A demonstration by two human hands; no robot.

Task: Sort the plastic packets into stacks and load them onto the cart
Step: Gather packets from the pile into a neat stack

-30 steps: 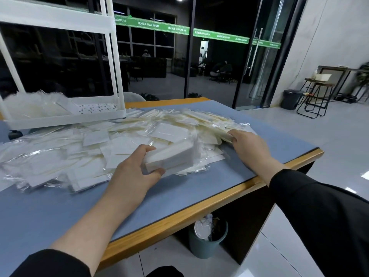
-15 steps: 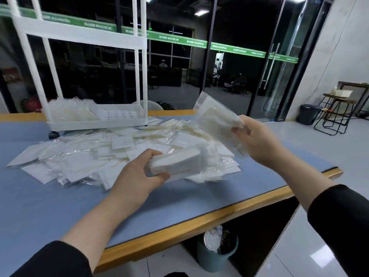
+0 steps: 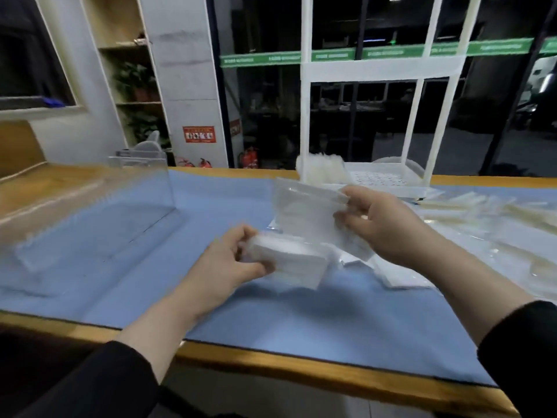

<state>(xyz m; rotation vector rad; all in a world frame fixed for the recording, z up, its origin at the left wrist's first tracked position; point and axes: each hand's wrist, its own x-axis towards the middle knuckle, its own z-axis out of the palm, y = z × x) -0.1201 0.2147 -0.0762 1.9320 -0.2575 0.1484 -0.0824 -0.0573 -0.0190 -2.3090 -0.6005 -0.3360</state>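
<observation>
Packets: your left hand (image 3: 229, 260) grips a thick stack of packets (image 3: 286, 259) just above the blue mat (image 3: 150, 236), while your right hand (image 3: 382, 221) pinches a single packet (image 3: 304, 209) at 1 o'clock of it. Cart (image 3: 382, 176) stands at 12, loose packets (image 3: 482, 212) at 3.

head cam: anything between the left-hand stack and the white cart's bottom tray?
Yes, in the head view: the packet that the right hand pinches hangs between the stack in the left hand and the cart tray.
</observation>
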